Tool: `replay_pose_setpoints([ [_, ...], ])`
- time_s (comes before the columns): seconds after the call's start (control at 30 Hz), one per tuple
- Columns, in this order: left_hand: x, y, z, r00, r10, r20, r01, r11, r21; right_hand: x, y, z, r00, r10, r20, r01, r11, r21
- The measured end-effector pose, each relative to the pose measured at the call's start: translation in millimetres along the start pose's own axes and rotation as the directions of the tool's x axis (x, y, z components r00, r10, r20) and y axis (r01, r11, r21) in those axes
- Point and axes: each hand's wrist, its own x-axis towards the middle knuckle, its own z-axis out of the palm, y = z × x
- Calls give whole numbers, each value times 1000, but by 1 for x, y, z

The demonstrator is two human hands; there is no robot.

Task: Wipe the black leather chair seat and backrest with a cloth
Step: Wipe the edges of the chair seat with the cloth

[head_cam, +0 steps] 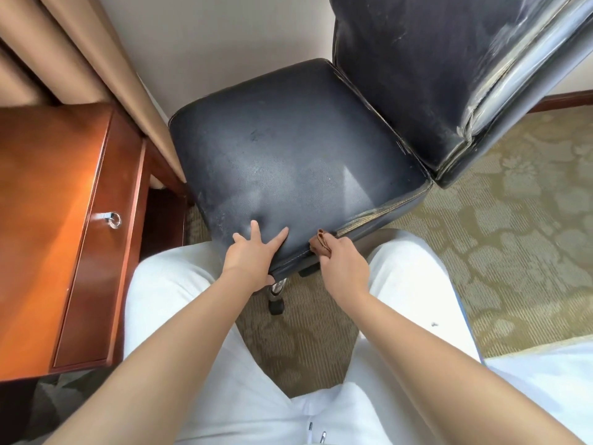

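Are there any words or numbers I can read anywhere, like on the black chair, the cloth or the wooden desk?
None: no words, numbers, labels or signs show anywhere in this picture.
Black leather chair seat: only scuffs and worn stitching, no text.
Black leather backrest: scratches only.
Small brown cloth, held by the right hand: no tag visible.
Reddish-brown wooden desk: bare, with a plain silver ring pull.

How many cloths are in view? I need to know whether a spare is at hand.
1: a brown cloth gripped by the right hand at the seat's front edge.
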Motion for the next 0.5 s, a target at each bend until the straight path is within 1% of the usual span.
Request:
replay_pose_setpoints([
  [0.07,1,-2,-2,1000,12,7,-12,1000,12,-17,-14,11,986,-161,32,161,987,-6],
  [0.13,2,-6,-4,999,33,24,-34,999,38,-30,-25,22,944,-325,62,328,944,-40],
  [0.2,3,-13,-8,996,71,55,-75,994,81,-30,-27,25,928,-372,36,374,923,-89],
  [0.23,4,-18,-10,994,87,73,-94,990,106,-26,-25,23,932,-363,9,362,927,-102],
  [0.27,4,-24,-12,991,100,86,-111,985,133,-22,-21,20,947,-321,-3,319,943,-93],
  [0.33,2,-33,-15,989,121,89,-135,975,176,-15,-11,12,987,-161,-1,161,987,-22],
  [0.4,-1,-36,-13,988,135,73,-147,971,188,-7,-6,7,999,-38,-20,39,999,24],
  [0.47,-3,-35,-11,988,143,58,-151,973,175,-5,-8,4,999,30,-35,-28,999,41],
  [0.5,-3,-33,-10,988,146,50,-153,974,166,-7,-11,6,999,38,-33,-36,998,44],
])
